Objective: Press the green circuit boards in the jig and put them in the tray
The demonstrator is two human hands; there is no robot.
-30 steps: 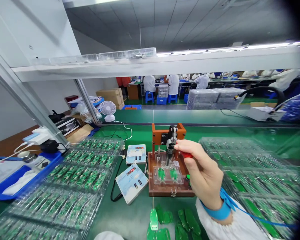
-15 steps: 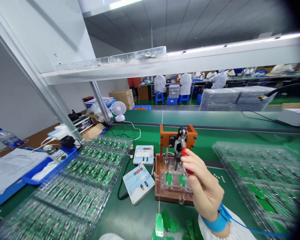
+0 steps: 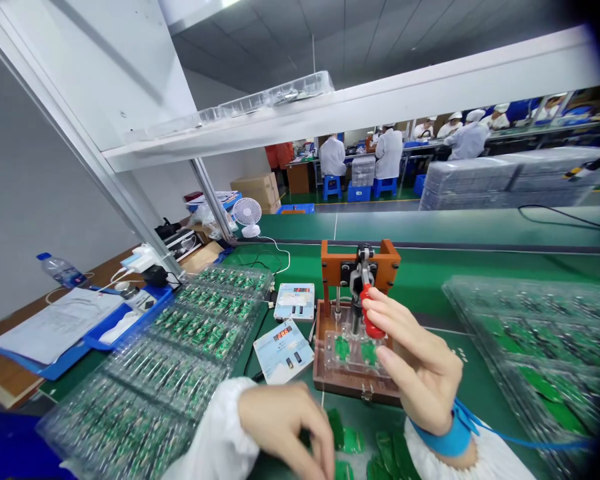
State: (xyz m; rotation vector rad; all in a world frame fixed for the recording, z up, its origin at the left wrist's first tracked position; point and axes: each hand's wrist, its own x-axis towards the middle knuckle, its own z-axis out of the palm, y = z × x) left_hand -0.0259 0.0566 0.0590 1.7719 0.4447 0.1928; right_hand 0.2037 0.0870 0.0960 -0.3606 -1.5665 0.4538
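My right hand (image 3: pixel 425 370) is at the press fixture, fingers stretched out and thumb apart. Its fingertips touch the red handle (image 3: pixel 371 313) of the toggle clamp without wrapping round it. The clamp sits on an orange bracket (image 3: pixel 390 259) over a brown base (image 3: pixel 340 385). Under its clear plate lie two green circuit boards (image 3: pixel 343 348). My left hand (image 3: pixel 285 417) hangs over loose green boards (image 3: pixel 351 440) at the front edge of the view. Its fingers bend downward, slightly blurred, and their tips are hidden, so I cannot tell whether they hold anything.
Left of the fixture are two meter boxes (image 3: pixel 284 350) with red digits. Clear trays of boards (image 3: pixel 180 387) cover the left side; more stacked trays (image 3: pixel 525 360) stand at the right. A small fan (image 3: pixel 247 213) is behind. A blue strap cord (image 3: pixel 530 441) trails from my right wrist.
My left hand has come into view from the bottom, over the loose boards. My right fingers have loosened, leaving more of the red handle showing. The camera view has shifted slightly.
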